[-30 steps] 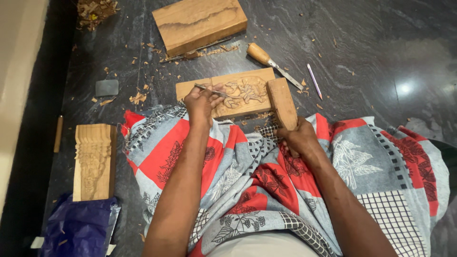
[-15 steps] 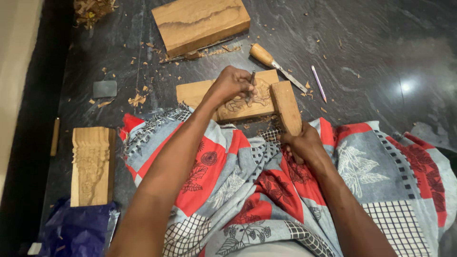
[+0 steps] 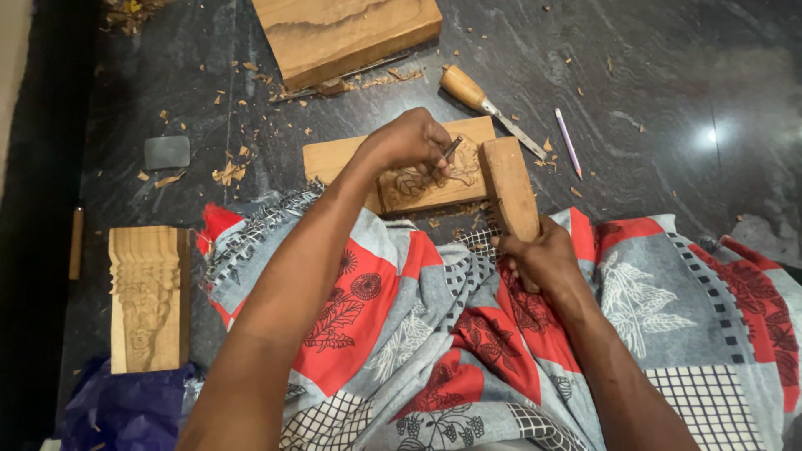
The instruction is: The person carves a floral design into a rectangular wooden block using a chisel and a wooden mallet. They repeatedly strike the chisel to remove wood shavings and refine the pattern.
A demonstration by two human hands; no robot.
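At 12 o'clock, your left hand (image 3: 409, 142) grips a chisel (image 3: 451, 150) on the panel (image 3: 401, 171). Your right hand (image 3: 539, 255) clasps the mallet (image 3: 510, 188) at 1 o'clock; a strike likely follows, needing a steady tip.

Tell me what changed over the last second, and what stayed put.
The left hand moved forward over the carved wooden panel, bringing its small chisel onto the carving. The right hand kept gripping the wooden mallet. The spare wooden-handled chisel, pencil and carved block stayed put.
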